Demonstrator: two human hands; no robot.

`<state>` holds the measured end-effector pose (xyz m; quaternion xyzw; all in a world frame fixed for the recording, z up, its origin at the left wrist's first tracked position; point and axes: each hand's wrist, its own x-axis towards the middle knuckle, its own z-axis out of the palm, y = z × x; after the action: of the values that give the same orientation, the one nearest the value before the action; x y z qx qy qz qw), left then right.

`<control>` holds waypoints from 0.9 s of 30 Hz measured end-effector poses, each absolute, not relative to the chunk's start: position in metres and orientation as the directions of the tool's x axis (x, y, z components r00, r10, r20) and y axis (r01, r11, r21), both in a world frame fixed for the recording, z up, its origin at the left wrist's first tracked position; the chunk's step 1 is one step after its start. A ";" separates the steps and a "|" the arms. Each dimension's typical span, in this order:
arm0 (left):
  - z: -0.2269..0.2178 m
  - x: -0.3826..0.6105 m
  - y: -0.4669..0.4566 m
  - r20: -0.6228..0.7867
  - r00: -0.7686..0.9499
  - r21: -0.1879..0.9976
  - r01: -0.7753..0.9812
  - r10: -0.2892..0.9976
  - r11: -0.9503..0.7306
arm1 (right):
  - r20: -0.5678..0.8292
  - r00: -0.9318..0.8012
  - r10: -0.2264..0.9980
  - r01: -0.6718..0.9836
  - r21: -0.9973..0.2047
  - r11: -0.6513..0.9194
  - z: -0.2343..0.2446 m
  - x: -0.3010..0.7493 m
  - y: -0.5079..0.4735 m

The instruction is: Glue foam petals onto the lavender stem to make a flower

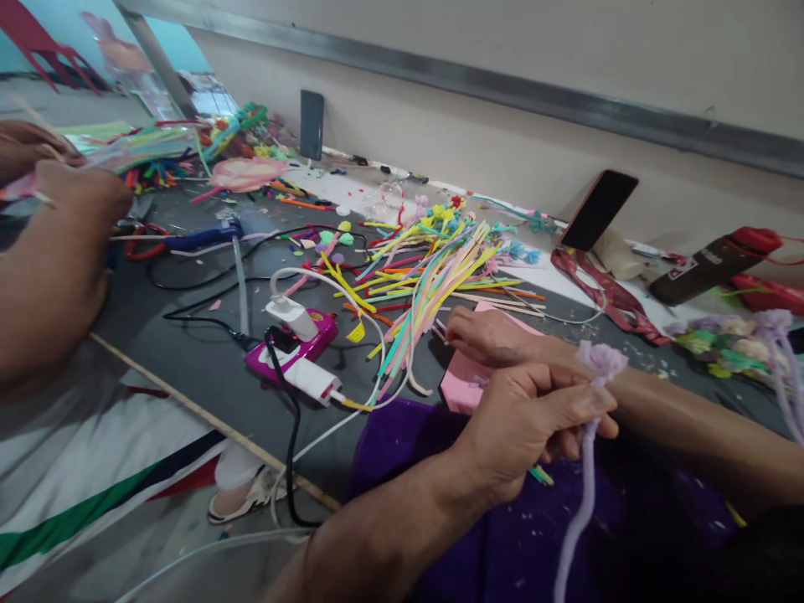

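My left hand [533, 419] is closed on a lilac fuzzy pipe cleaner [587, 469] whose top is coiled into a small flower head [603, 360]; its stem hangs down over a purple cloth [490, 544]. My right hand [490, 335] reaches across from the right and lies on a pink foam sheet [458, 381]. Its fingers stretch out to the edge of a pile of coloured pipe cleaners and thin sticks [427, 276]. Nothing shows in that hand.
Another person's hands [63, 209] work with a thin stick at the left. A pink power strip with white chargers and cables [295, 343] lies mid-table. A blue glue gun [204, 236], red scissors [141, 239], a leaning phone [598, 209], a red ribbon [606, 293] and finished fuzzy flowers [729, 339] surround them.
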<state>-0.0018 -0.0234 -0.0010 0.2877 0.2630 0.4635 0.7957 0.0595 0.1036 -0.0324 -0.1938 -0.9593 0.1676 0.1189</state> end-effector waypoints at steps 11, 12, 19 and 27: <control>-0.013 0.002 -0.008 -0.201 0.299 0.738 -0.580 0.933 0.345 | -0.015 -0.441 0.897 0.237 -0.966 0.100 -0.008 0.162 0.080; -0.014 0.003 -0.007 -0.208 0.286 0.744 -0.575 0.935 0.341 | -0.048 -0.402 0.915 0.207 -0.978 0.040 -0.009 0.170 0.074; -0.028 0.018 -0.001 -0.347 0.286 0.756 -0.479 0.893 0.447 | -0.165 -0.358 0.919 -0.042 -0.980 -0.193 -0.018 0.195 0.036; -0.040 0.030 0.002 -0.439 0.318 0.741 -0.401 0.840 0.539 | -0.143 -0.345 0.928 -0.157 -0.966 -0.207 -0.036 0.198 0.021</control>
<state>0.0304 0.0019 -0.0403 0.2603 0.4220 0.4035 0.7690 0.1977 0.0209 -0.0363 -0.4015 -0.4799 0.6650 0.4078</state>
